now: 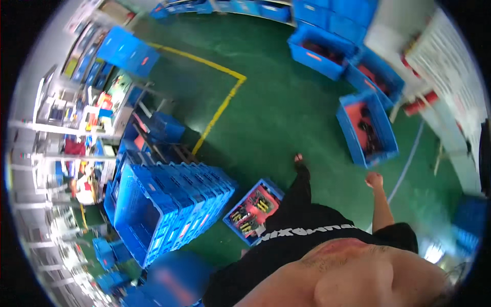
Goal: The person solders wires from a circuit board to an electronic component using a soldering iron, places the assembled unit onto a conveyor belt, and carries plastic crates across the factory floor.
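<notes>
My right hand (374,180) hangs at the end of my bare right forearm, its fingers curled into a loose fist. Nothing shows in it. Just beyond it on the green floor stands a blue crate (354,144) with a red-pink lining and dark parts (369,130) inside; the hand looks apart from its rim. My left hand is out of sight. To the left of my legs sits another blue crate (233,229), low on the floor, holding yellow-and-black and dark metal pieces (245,219) on pink lining.
A large stack of blue crates (176,204) rises at the left, lying close to the low crate. More blue crates (319,60) with dark contents stand at the far right by a wall. A yellow line (220,110) marks the floor. Lit workbenches (102,115) run along the left.
</notes>
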`<action>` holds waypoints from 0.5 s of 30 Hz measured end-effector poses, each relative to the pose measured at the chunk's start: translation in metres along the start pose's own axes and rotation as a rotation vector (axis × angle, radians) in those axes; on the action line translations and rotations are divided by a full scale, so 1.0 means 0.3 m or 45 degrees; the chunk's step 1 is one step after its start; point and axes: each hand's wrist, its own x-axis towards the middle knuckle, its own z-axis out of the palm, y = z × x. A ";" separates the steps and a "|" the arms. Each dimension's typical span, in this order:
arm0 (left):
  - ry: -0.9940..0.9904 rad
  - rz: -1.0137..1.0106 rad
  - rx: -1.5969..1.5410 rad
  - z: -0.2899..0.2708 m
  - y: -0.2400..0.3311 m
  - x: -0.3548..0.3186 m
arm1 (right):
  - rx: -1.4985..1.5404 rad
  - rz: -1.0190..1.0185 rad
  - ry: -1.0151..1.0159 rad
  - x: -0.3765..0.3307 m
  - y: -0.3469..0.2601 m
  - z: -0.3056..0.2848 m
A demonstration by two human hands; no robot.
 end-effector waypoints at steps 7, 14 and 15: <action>0.798 0.684 0.477 -0.497 0.608 0.696 | -0.921 -0.090 -0.537 0.361 -0.451 0.371; 0.975 0.435 -0.541 -1.632 1.374 1.134 | -0.548 0.712 -0.308 0.832 -0.823 0.640; 0.964 0.442 -0.497 -1.739 1.371 1.193 | -0.611 0.697 -0.391 0.933 -0.906 0.648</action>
